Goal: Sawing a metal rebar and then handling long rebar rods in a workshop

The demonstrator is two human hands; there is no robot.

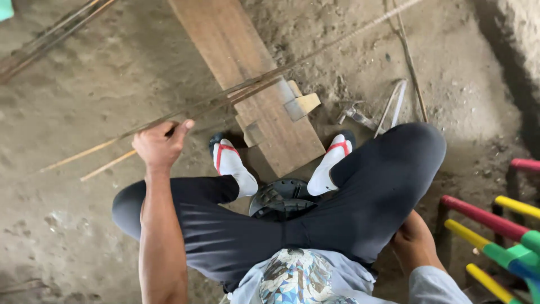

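I sit low with my knees spread, in dark trousers and white socks with red-strapped sandals. My left hand (160, 143) is stretched forward and closed around a bundle of long thin steel rods (236, 93) that run diagonally across a wooden plank (247, 73). Small wooden blocks (301, 104) are fixed on the plank where the rods cross it. My right hand (413, 242) rests behind my right thigh, its fingers hidden; whether it holds anything cannot be told.
A dark round stool (281, 200) is under me. A hammer (357, 115) and bent wire pieces (394, 104) lie on the dirt floor by my right foot. A colourful painted frame (495, 225) stands at the right. More rods (50, 36) lie at the upper left.
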